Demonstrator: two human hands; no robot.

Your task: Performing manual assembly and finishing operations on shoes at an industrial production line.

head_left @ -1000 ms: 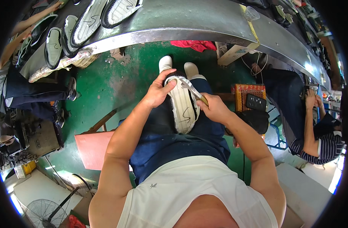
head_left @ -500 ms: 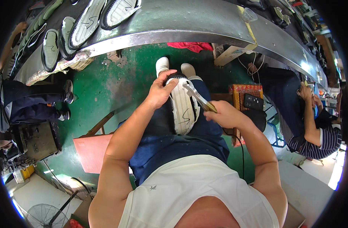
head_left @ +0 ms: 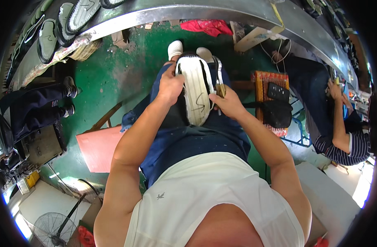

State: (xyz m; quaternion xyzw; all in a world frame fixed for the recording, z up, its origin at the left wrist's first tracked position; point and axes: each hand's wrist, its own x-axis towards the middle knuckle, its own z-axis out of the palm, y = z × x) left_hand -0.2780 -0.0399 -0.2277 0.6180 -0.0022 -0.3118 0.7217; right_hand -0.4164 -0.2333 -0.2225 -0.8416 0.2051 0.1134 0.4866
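Note:
A shoe on its last [head_left: 195, 92] lies sole side up over my lap, toe away from me. Its underside is white with lengthwise lines and a dark handwritten mark, and a dark serrated edge runs round it. My left hand [head_left: 171, 85] grips its left edge toward the toe, thumb against the rim. On the opposite side, my right hand [head_left: 230, 103] is closed around the brass-coloured handle of a metal hand tool that looks like lasting pincers [head_left: 221, 89]. The tool's silver head points away beside the toe, while my right thumb rests against the shoe's right edge.
A metal workbench [head_left: 188, 14] curves across the far side, with several similar shoes [head_left: 47, 41] at its left. A red cloth [head_left: 207, 27] lies beneath it. An orange patterned stool [head_left: 260, 84] stands right, bearing a black rectangular object [head_left: 278, 91]; another person [head_left: 340, 131] works beyond.
My right hand has brought the tool from over the shoe's underside to its right side, with the head turned away from me. My left hand has slid onto the left edge.

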